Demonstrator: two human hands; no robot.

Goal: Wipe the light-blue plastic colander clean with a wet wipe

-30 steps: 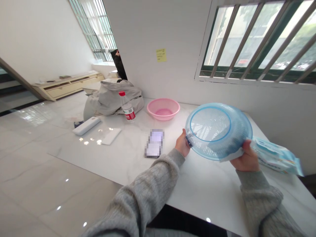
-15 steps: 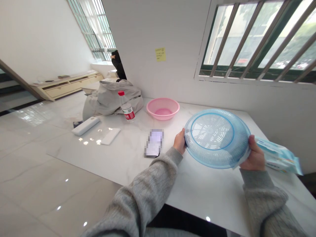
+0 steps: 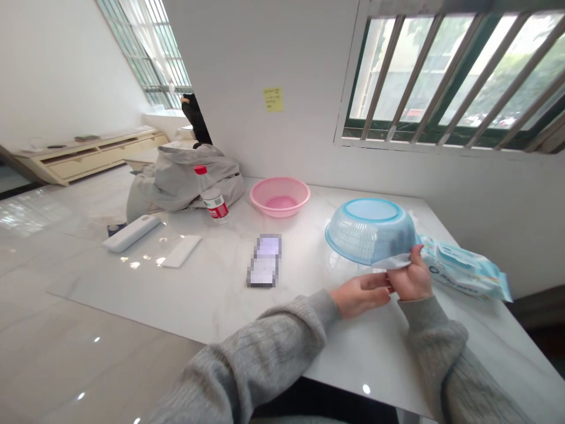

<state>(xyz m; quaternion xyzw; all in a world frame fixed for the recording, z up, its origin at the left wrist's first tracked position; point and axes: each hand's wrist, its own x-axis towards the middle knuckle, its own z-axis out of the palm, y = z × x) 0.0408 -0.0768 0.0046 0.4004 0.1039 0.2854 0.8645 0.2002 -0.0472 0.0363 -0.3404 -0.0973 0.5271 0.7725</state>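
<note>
A translucent blue plastic basket with slotted sides is bottom up, slightly tilted, above the white table. At its near right rim my right hand is closed, thumb up, gripping the basket. A thin white wipe lies along the rim at those fingers. My left hand is off the basket, just below it, with fingers stretched toward my right hand; its fingertips reach the right fingers. Whether they touch the wipe is hard to see.
A wet-wipe pack lies to the right. Farther left are a pink basket, a phone, a red-capped bottle, a grey cloth bag, a long white device and a flat white piece. A dark-sleeved person shows behind.
My left hand has let go of the basket's left side and moved down beside my right hand. The basket has tipped so its side wall shows. The view has shifted slightly right.
</note>
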